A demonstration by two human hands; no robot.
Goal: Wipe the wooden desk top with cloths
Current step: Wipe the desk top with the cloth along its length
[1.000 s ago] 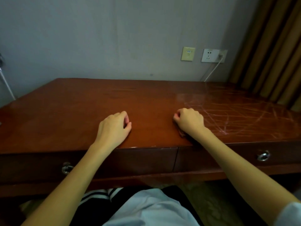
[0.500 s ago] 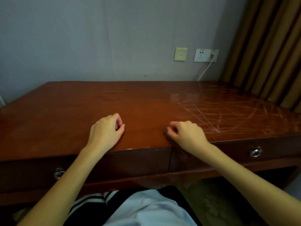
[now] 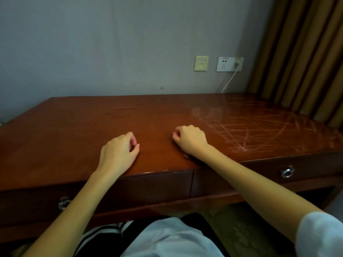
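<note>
The wooden desk top (image 3: 74, 134) is reddish brown and glossy, with pale streaks across its right part (image 3: 259, 130). My left hand (image 3: 118, 152) rests near the front edge with its fingers curled under; no cloth shows in it. My right hand (image 3: 191, 140) lies a little to the right, fingers curled down onto the wood. A small dark scrap that looks like a cloth (image 3: 185, 156) peeks out under its heel; the rest is hidden by the hand.
A grey wall stands behind the desk with a switch plate (image 3: 201, 63) and a socket (image 3: 229, 64) holding a white cable. Brown curtains (image 3: 304, 52) hang at the right. Two drawers with metal ring pulls (image 3: 287, 172) sit under the front edge.
My right hand has slid a little to the left along the desk top. My left hand has stayed where it was. The camera has shifted slightly.
</note>
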